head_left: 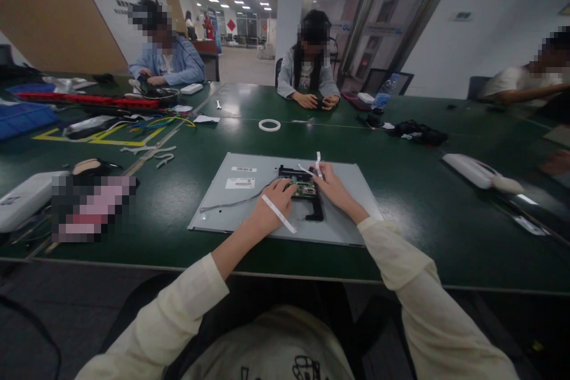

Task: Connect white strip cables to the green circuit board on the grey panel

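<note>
A flat grey display panel [347, 190] lies back side up on the table before me. On it sits a black plastic frame [316, 211] with a green circuit board [306, 189] inside. My left hand [272, 205] is bent over the board's left side, its fingers closed against it. A strip of white tape [279, 214] lies across the back of that hand. At the frame's upper right corner, my right hand [330, 183] pinches a white tape strip [318, 161]; a second strip slants over the frame beside its fingertips. Grey cables [236, 202] run left from the board.
A roll of white tape [269, 125] lies beyond the panel. Left are a white device [29, 199], a blurred pink item [95, 211], wires and a red strip [89, 99]. Right stands a white device [476, 171]. Other people sit around the table.
</note>
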`<action>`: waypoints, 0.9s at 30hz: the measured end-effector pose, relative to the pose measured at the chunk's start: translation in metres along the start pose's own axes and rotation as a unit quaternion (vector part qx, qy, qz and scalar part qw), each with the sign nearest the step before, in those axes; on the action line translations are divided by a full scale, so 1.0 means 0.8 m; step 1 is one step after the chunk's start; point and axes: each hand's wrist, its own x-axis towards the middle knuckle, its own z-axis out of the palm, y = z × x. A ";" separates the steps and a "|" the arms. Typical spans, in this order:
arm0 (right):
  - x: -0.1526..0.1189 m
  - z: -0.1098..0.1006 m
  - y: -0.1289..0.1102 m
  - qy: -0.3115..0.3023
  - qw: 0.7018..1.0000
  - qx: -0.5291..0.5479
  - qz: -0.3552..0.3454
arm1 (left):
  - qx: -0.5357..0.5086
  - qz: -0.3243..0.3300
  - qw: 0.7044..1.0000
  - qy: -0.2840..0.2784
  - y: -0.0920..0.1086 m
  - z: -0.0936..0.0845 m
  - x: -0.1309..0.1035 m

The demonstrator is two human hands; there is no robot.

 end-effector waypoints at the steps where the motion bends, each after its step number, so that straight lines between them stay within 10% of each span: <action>1: 0.000 0.000 0.001 0.001 1.000 -0.001 0.001 | -0.001 -0.002 1.000 0.001 0.000 0.000 0.000; 27: 0.002 -0.005 0.005 0.071 0.997 -0.015 0.013 | 0.047 0.035 0.998 -0.038 -0.006 -0.012 0.006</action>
